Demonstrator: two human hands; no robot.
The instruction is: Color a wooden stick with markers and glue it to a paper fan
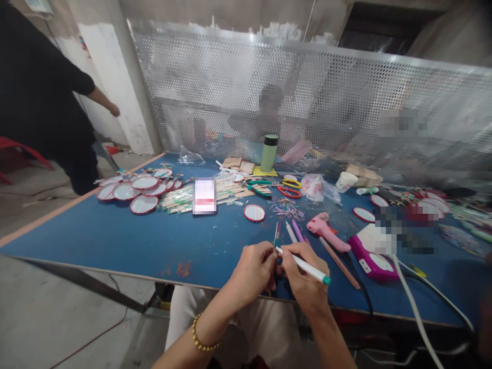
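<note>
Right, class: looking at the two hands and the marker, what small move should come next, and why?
Probably a short, light stroke of the marker along the small coloured strip: the left hand grips the strip, and the right hand holds the marker with its writing end close beside it.

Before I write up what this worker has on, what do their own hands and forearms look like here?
The left hand and right hand are ungloved, and no sleeve shows on either forearm. A gold-coloured beaded bracelet circles the left wrist; the right shows none.
</note>
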